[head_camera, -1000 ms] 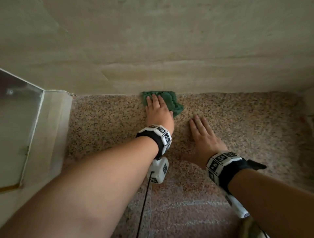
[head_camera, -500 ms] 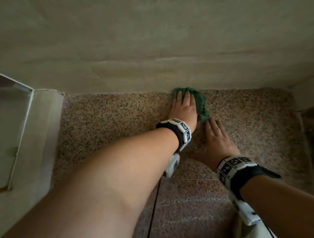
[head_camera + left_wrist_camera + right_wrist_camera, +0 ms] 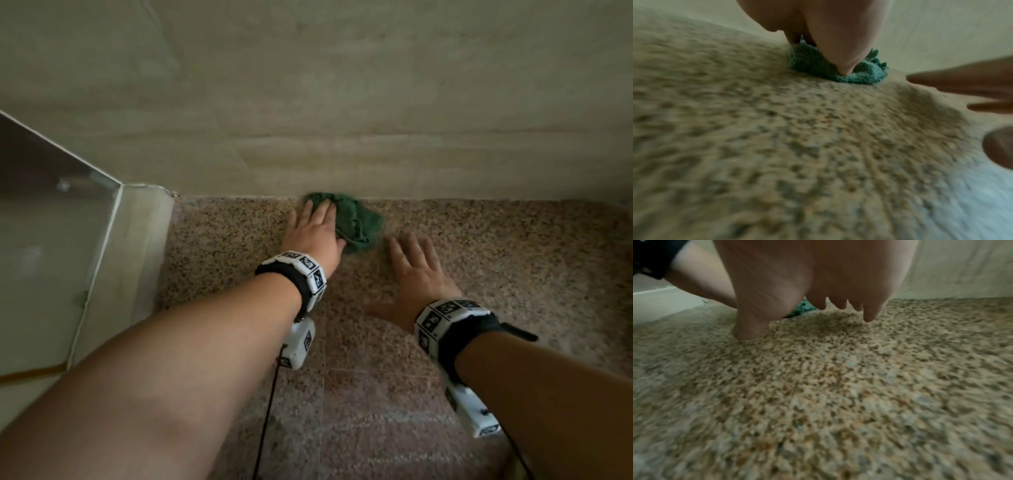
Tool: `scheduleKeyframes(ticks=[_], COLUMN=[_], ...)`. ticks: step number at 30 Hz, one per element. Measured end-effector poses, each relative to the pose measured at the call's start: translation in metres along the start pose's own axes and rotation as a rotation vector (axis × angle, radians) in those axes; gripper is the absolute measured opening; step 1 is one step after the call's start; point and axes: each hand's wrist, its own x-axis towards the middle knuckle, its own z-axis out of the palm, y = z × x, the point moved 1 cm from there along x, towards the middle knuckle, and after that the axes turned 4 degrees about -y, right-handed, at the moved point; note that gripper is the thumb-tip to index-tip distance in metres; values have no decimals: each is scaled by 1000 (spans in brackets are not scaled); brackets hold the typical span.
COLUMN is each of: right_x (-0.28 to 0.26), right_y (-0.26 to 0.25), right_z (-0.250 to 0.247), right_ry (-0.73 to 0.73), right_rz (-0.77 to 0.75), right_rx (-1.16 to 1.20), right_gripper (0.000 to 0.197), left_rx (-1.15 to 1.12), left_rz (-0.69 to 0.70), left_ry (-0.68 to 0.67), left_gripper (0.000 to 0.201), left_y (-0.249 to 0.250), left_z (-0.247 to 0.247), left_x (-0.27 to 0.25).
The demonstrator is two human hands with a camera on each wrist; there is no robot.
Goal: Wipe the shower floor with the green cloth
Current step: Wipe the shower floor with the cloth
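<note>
left hand [image 3: 317, 233] presses flat on green cloth [image 3: 356, 222]; right hand [image 3: 416, 277] spread, seemingly on shower floor [image 3: 513, 246].

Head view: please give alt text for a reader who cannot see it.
A left hand presses a crumpled green cloth onto the speckled shower floor where it meets the beige wall. The right hand rests flat beside it.

cloth [image 3: 356, 222] on shower floor [image 3: 513, 260], against wall [image 3: 342, 102]
left hand [image 3: 313, 233] on cloth's left part; right hand [image 3: 416, 277] flat on floor just right; glass panel [image 3: 51, 205] far left
</note>
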Motion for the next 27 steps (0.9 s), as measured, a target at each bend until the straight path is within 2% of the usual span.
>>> scheduleKeyframes(ticks=[2,6,9,14,19,21,24,27], right_x=[1,1,2,6,7,7,6,6], right_y=[-11,-22,-23,-23,-23,-23,-25,-27], right_z=[1,8,13,17,20,19,18,17], right_ry=[-31,-62,-46,-34,-8,-4,-15,-10], right_rz=[1,14,15,16,12,19,35,43], right_rx=[-4,-40,-26,-29,-23,-27,-33,-38], right_gripper=[128,129,132,135,138,138,137,137], left_rx=[-32,-112,-127,-176,-119,-126,-159,-93], left_rz=[-96,-386,-441,-333,-61,-5,12,25], left_ry=[2,-28,-86,-26,-31,-49,-72,-72], left_gripper=[70,76,76,74,72,70,69,68], left_y=[-30,-109,-130,-87,-22,1,1,-23], left_z=[0,-3,-2,7,9,13,17,10], left_x=[-5,-17,-27,-29,-31,-30,-23,-18])
